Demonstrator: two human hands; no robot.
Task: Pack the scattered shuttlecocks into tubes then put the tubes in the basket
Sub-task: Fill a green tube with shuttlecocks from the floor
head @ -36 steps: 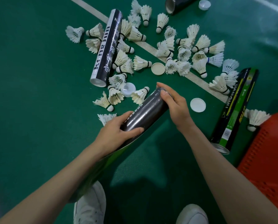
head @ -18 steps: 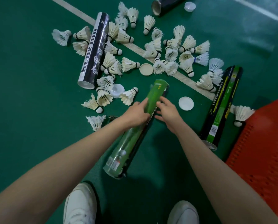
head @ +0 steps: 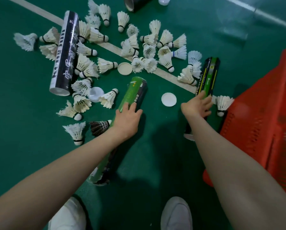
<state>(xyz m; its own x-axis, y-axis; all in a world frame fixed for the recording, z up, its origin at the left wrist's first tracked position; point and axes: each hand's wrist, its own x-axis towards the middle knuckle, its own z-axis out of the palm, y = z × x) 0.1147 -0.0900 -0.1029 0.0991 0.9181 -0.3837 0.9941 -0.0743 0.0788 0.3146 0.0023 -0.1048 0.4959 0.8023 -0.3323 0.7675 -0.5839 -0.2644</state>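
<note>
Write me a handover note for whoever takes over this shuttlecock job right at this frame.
Left grip: holds the green tube lying on the floor.
Right grip: open, touching the second green tube beside the orange basket.
Shuttlecocks: scattered on the floor, around the black tube; caps loose.
Done: no tube in view is in the basket yet.
Left: pack shuttlecocks, cap tubes, load basket.

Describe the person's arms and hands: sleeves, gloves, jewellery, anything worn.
The left forearm and right forearm are bare all the way to the picture's edge; no sleeve or cuff shows. The left hand and right hand wear no gloves. No watch, bracelet or strap shows at either wrist, and no ring can be made out on the visible fingers.
</note>
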